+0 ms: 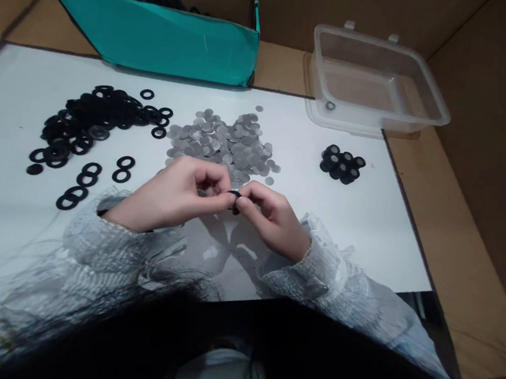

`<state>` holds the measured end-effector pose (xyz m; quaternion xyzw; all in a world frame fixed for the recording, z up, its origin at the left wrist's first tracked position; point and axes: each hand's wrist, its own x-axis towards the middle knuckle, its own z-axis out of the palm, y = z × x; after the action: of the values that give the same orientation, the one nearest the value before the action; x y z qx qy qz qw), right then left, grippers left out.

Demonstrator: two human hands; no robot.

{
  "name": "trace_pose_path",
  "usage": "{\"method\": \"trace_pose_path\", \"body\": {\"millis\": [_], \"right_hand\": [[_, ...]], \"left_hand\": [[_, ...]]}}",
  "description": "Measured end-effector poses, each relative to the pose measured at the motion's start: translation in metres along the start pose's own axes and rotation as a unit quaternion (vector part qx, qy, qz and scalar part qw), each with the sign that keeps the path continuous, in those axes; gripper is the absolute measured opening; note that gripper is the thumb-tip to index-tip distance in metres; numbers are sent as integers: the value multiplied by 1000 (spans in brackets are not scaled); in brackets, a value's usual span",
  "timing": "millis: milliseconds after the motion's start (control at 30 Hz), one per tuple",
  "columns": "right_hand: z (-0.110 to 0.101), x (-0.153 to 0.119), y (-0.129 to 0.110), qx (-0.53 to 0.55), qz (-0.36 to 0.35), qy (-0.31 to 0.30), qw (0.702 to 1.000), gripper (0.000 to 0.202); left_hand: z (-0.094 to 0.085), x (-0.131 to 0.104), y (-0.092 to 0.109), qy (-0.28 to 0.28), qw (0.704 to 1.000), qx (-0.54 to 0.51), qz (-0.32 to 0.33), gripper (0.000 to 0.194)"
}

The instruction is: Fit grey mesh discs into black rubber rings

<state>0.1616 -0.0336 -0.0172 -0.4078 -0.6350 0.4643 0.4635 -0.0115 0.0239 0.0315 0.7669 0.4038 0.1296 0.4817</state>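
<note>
My left hand (189, 192) and my right hand (273, 213) meet above the white sheet, their fingertips pinching one small black ring (235, 194) from either side. The fingers cover most of it, so whether a disc sits inside cannot be seen. Just beyond my hands lies a heap of thin grey discs (222, 141). Black rings (112, 108) are piled to the left, with several loose ones (124, 169) nearer my left wrist. On the right, several black rings with grey centres (342, 163) stand grouped in short stacks.
A teal box (160, 38) at the back left contains dark pieces. At the back right, a clear plastic container (378, 115) rests on its lid, with a small ring-like piece near its front left corner. Brown cardboard walls (491, 118) enclose the white work sheet (387, 240).
</note>
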Motion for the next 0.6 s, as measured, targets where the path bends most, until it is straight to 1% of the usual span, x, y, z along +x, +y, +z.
{"method": "trace_pose_path", "body": {"millis": [133, 200, 267, 400, 533, 600], "right_hand": [[-2, 1, -1, 42, 26, 27, 998, 34], [-3, 0, -2, 42, 36, 48, 997, 34], [-3, -1, -3, 31, 37, 63, 997, 33], [1, -3, -3, 31, 24, 82, 996, 31], [3, -3, 0, 59, 25, 74, 995, 27], [3, -4, 1, 40, 22, 77, 996, 24]], "left_hand": [[5, -3, 6, 60, 997, -47, 0, 19], [7, -4, 7, 92, 994, -55, -1, 18], [10, -4, 8, 110, 992, -61, 0, 18], [16, -4, 8, 124, 991, -58, 8, 19], [20, -3, 7, 141, 989, -33, 22, 20], [19, -1, 5, 121, 992, -10, 22, 21]]}}
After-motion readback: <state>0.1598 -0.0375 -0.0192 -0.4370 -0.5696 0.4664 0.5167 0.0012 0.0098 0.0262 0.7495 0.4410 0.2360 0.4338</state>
